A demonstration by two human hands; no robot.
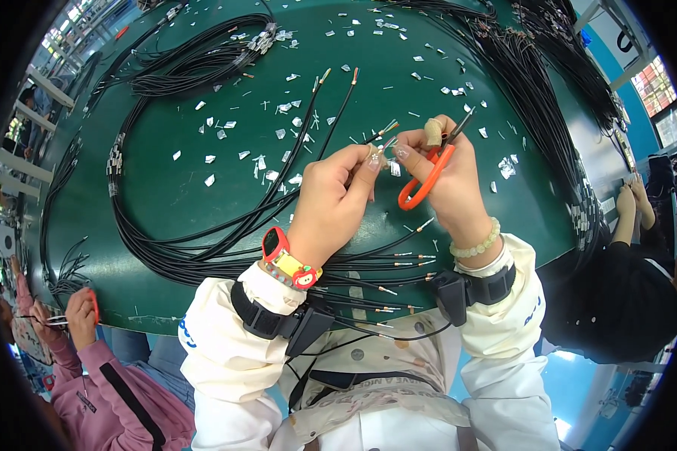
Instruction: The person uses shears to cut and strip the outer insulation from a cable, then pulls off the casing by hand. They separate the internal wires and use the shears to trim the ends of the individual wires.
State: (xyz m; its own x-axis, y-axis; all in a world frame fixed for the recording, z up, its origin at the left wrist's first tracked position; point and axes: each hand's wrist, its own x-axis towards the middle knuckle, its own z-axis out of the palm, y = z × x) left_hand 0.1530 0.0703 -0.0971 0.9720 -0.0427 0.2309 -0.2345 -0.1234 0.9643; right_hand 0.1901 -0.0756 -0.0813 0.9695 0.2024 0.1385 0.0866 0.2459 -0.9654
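Note:
Over the middle of the green table, my left hand (329,199) pinches the stripped end of a black cable (387,145) between thumb and forefinger. My right hand (459,184) has orange-handled scissors (429,180) hooked in its palm, their dark blades pointing up and away. Its thumb and forefinger are pressed together close to that cable end; whether they grip a wire or foil there is too small to tell. A tan finger cover (433,131) sits on one right finger. Just beyond, other black cables (308,124) end in bared coloured wires.
A cable bundle (132,225) curves along the left and below my wrists, with several stripped ends (406,263) near the front edge. Foil scraps (280,134) litter the table (226,180). More cables (530,98) lie at right. People work at both sides, one holding scissors (94,307).

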